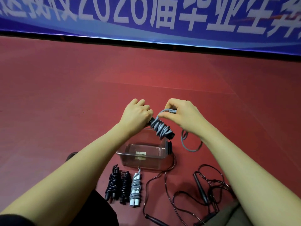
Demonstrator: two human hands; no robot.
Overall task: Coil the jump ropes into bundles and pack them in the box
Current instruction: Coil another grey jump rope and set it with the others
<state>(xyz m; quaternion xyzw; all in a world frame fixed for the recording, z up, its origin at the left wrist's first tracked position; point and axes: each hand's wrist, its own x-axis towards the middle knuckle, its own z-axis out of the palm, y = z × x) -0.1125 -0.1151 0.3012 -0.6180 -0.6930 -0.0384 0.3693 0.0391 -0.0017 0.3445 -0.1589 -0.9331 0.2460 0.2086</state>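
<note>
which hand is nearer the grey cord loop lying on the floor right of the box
Right. The right hand is just above the loose grey loop, pinching the cord that leads down to it. The left hand grips the bundle's handles, farther left, beyond the clear box.

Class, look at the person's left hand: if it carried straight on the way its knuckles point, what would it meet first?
The left hand points away over bare red floor; nothing lies in that line until the blue banner at the far edge, though depth is hard to judge.
</note>
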